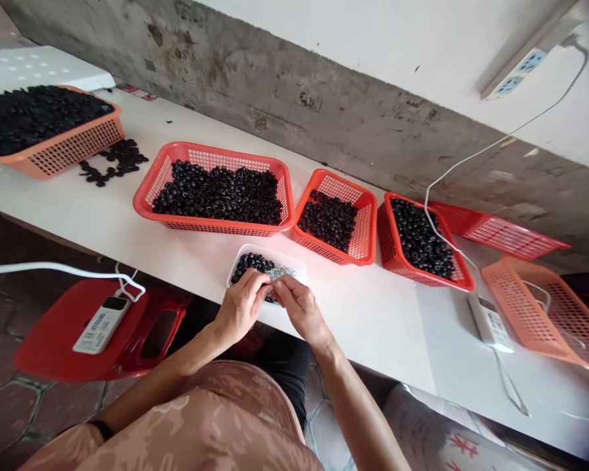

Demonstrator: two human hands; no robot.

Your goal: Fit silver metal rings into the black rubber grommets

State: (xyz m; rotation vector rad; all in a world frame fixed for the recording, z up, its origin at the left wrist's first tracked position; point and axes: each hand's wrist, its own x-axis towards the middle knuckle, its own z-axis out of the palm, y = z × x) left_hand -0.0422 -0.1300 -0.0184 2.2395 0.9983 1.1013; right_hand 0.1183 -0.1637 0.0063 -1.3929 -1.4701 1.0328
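Note:
My left hand (245,302) and my right hand (300,307) meet over the near side of a small white plastic tub (299,267). Fingers of both hands are pinched together, tip against tip; whatever lies between them is too small or hidden to make out. Inside the tub, small black round parts (251,263) fill the left side. A heap of tiny silvery metal pieces (281,271) lies to their right, partly covered by my fingers.
Behind the tub stand red baskets of black parts: a wide one (216,226), a smaller one (368,229) and another (464,282). An orange basket (73,145) heaped with black pieces is far left. A white cable (500,139) hangs across the right. A red stool (49,340) stands left.

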